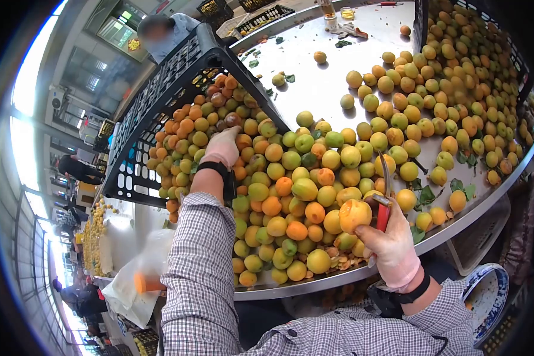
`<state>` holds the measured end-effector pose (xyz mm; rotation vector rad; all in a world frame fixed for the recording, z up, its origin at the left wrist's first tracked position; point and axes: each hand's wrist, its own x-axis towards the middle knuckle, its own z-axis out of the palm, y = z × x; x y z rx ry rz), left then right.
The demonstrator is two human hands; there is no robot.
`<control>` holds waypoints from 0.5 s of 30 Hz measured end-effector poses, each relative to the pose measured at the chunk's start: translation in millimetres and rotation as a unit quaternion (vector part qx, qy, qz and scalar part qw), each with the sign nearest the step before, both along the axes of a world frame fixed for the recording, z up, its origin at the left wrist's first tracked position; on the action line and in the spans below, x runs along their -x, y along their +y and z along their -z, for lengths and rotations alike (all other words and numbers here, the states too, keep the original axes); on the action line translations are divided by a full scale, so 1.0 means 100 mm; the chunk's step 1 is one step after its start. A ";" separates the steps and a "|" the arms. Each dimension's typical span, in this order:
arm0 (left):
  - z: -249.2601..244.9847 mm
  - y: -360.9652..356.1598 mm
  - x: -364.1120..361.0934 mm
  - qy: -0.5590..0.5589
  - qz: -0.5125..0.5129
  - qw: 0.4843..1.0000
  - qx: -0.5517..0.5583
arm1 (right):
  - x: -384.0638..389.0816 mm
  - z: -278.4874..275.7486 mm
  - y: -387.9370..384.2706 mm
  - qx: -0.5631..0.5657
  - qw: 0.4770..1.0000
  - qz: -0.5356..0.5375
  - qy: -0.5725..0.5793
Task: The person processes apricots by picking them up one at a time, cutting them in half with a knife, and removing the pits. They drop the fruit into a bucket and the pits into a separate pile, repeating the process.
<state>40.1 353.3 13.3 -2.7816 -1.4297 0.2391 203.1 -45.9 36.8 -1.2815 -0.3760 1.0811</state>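
Note:
My gloved left hand (221,148) reaches onto the heap of apricots (302,190) at the mouth of a tipped black crate (160,89). Its forefinger stretches out against a reddish-brown apricot (232,120); the other fingers are partly hidden, and I see nothing gripped. At the front of the table, my gloved right hand (394,246) is closed around a red-handled tool (382,218) with a curved metal blade (387,172), which looks like pruning shears. Between thumb and tool, that hand also holds an apricot (354,216) with cut orange flesh showing.
More apricots (457,77) spread across the metal table (305,98) from the right. Apricot stones (344,259) lie at the front edge. Leaves (427,194), a glove (353,31) and a jar (328,9) are about. Another person (166,32) stands beyond the crate.

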 end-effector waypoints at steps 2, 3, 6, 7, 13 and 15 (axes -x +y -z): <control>0.06 0.13 -0.02 -0.010 0.033 0.999 0.037 | -0.01 -0.01 0.02 0.039 0.999 -0.003 0.029; 0.09 0.18 -0.04 0.008 0.019 0.999 0.040 | -0.01 0.05 0.03 0.037 0.999 0.001 0.010; -0.04 0.11 -0.07 -0.016 0.001 0.996 0.086 | -0.01 0.09 0.07 0.022 1.000 0.009 0.000; -0.03 0.15 -0.02 -0.028 0.044 0.995 0.082 | -0.01 0.09 0.08 0.024 1.000 0.009 0.000; -0.11 -0.02 0.20 -0.155 0.063 0.986 0.025 | -0.01 0.10 0.09 0.009 1.000 0.004 -0.026; -0.09 -0.13 0.28 -0.248 0.052 0.967 0.034 | 0.02 0.17 0.07 0.010 0.992 0.017 -0.125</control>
